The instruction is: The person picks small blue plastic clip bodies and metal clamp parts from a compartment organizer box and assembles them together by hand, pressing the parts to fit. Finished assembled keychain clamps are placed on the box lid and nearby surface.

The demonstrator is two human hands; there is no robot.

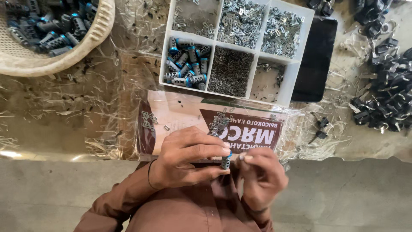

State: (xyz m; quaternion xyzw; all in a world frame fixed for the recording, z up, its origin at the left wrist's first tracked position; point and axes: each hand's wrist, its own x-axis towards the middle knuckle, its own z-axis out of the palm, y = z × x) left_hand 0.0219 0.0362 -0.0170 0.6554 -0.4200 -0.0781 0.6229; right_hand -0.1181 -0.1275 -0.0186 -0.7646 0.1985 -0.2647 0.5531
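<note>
My left hand [189, 157] grips a small metal lock cylinder [219, 129] with a blue end, held upright over a brown and white printed card [180, 111]. Just to its right, my right hand [262, 174] has its fingertips pinched together close to the cylinder's lower end; whether it pinches a small part cannot be told. Both hands hover near the table's front edge, above my brown sleeves.
A white divided tray [296, 68] behind the card holds blue-ended cylinders [186, 64], small metal plates [240, 21] and pins [231, 71]. A woven basket [96, 36] of cylinders sits at far left. Black keys [386, 99] are piled at right beside a black phone-like slab [315, 60].
</note>
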